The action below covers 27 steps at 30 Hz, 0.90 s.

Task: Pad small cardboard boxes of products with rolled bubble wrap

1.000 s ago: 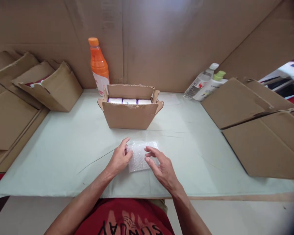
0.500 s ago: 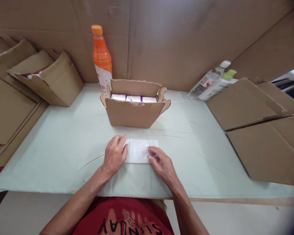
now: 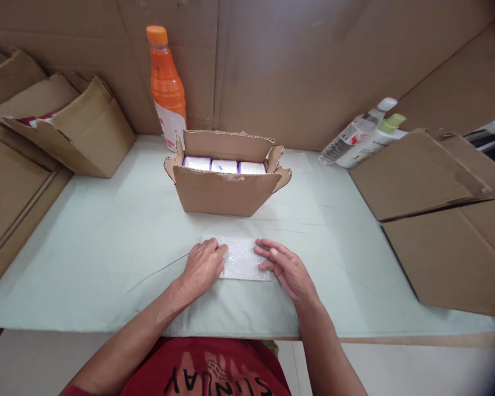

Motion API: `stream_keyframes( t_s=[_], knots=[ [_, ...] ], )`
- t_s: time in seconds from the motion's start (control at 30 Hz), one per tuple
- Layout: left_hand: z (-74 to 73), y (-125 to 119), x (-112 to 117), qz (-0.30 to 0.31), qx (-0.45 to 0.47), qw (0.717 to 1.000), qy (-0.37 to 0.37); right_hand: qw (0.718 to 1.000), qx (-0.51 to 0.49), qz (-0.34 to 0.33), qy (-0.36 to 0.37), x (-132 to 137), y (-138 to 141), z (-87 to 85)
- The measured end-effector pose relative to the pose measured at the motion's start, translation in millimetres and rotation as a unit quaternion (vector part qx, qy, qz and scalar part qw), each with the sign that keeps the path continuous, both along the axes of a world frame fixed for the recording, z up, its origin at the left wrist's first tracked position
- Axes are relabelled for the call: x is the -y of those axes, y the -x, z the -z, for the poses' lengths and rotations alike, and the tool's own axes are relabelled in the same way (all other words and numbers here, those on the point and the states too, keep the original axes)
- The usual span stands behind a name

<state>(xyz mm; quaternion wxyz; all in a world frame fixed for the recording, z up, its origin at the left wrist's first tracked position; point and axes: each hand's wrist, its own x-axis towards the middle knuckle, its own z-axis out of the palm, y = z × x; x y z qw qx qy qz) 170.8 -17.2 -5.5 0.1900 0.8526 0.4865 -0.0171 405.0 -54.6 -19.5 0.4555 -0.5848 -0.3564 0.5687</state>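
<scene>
Wrap (image 3: 243,261): a clear, bubbled piece lying flat on the bench (image 3: 111,225) before me, between my two grips and on the near side of the box (image 3: 226,192).
Left grip (image 3: 203,264): fingers drawn together and curled over the wrap's left end; whether I pinch it or only press on it I cannot tell, my knuckles hiding the contact.
Right grip (image 3: 289,269): fingers loosely spread at the wrap's right end, closed on nothing; whether the tips touch or sit just above, I cannot tell.
Work at the wrap: in my judgement, steadying and straightening it on the bench.
Next move on the wrap: I judge it to call for a secure left hold and a light right touch, lest the film slide or crease.
Box: open at the top, a row of three white-topped packs (image 3: 225,166) within.
Orange bottle (image 3: 168,82): standing behind the box's left end.
</scene>
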Motion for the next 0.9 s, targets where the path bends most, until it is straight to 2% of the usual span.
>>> stream_keyframes(
  t_s=[0.07, 0.13, 0.23, 0.3, 0.33, 0.4, 0.47, 0.53, 0.6, 0.67, 0.73, 0.83, 0.9],
  knots=[
    [2.0, 0.3, 0.2, -0.010, 0.014, 1.000, 0.000, 0.997, 0.073, 0.015, -0.007, 7.0, -9.6, -1.5],
    [4.2, -0.2, 0.1, -0.017, 0.029, 0.999, -0.003, 0.977, 0.210, 0.033, -0.025, 10.9, -12.5, -0.8],
    [6.0, -1.6, 0.0, -0.023, 0.041, 0.999, -0.011, 0.897, 0.437, 0.033, -0.061, 8.4, -5.0, 5.0],
    [6.2, -1.1, 1.3, -0.029, 0.051, 0.998, -0.020, 0.849, 0.521, 0.007, -0.090, 3.8, 4.0, 9.3],
    [6.4, 0.2, 2.8, -0.031, 0.053, 0.998, -0.024, 0.840, 0.532, -0.004, -0.110, 1.8, 8.3, 10.7],
    [8.0, 5.9, 7.8, -0.050, 0.085, 0.994, -0.036, 0.853, 0.498, -0.007, -0.154, 0.3, 14.4, 10.9],
    [12.5, 15.0, 14.8, -0.104, 0.173, 0.978, -0.060, 0.886, 0.425, 0.017, -0.186, 3.1, 16.6, 8.2],
    [19.8, 25.5, 21.6, -0.181, 0.281, 0.939, -0.083, 0.910, 0.360, 0.039, -0.200, 9.6, 16.8, 3.7],
    [27.6, 34.2, 26.1, -0.250, 0.361, 0.895, -0.074, 0.919, 0.329, 0.048, -0.214, 18.0, 17.3, -0.8],
    [32.1, 39.1, 27.2, -0.293, 0.418, 0.860, -0.019, 0.918, 0.313, 0.055, -0.239, 26.7, 19.3, -4.4],
    [30.8, 40.2, 25.9, -0.305, 0.467, 0.827, 0.064, 0.917, 0.293, 0.062, -0.263, 34.1, 21.8, -7.3],
    [19.6, 37.0, 23.8, -0.285, 0.520, 0.780, 0.202, 0.917, 0.267, 0.067, -0.290, 40.2, 23.5, -12.2],
    [11.6, 33.4, 24.5, -0.269, 0.540, 0.752, 0.267, 0.914, 0.269, 0.077, -0.295, 40.2, 21.9, -16.1]
  ],
)
